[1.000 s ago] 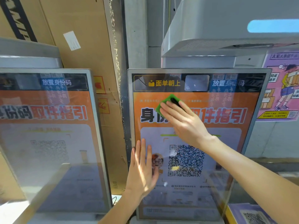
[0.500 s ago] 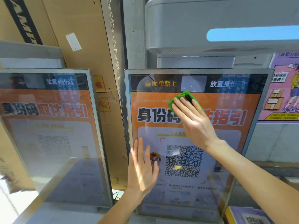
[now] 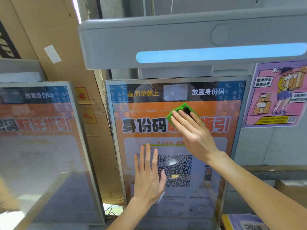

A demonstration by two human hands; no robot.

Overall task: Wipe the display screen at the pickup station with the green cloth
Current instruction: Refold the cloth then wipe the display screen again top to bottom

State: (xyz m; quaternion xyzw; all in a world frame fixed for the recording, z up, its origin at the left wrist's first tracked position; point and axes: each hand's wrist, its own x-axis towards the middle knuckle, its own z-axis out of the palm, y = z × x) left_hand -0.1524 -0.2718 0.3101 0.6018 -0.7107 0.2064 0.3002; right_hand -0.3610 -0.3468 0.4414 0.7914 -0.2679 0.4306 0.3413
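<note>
The upright display screen (image 3: 232, 110) shows an orange page with large characters and a QR code. A folded green cloth (image 3: 178, 109) lies flat against its upper middle, just under the dark top bar. My right hand (image 3: 194, 135) presses the cloth onto the glass with straight fingers and covers most of it. Lower down, my left hand (image 3: 148, 176) rests flat on the screen with straight fingers, just left of the QR code.
A second, similar screen (image 3: 41, 155) stands to the left. Tall cardboard boxes (image 3: 54, 30) lean behind and between the two. A grey housing with a blue light bar (image 3: 216, 53) overhangs the screen. A pink poster (image 3: 275, 93) hangs on the right wall.
My right hand has slid the green cloth rightward and slightly up along the top of the screen. The camera has tilted up and moved closer. My left hand has stayed flat on the glass.
</note>
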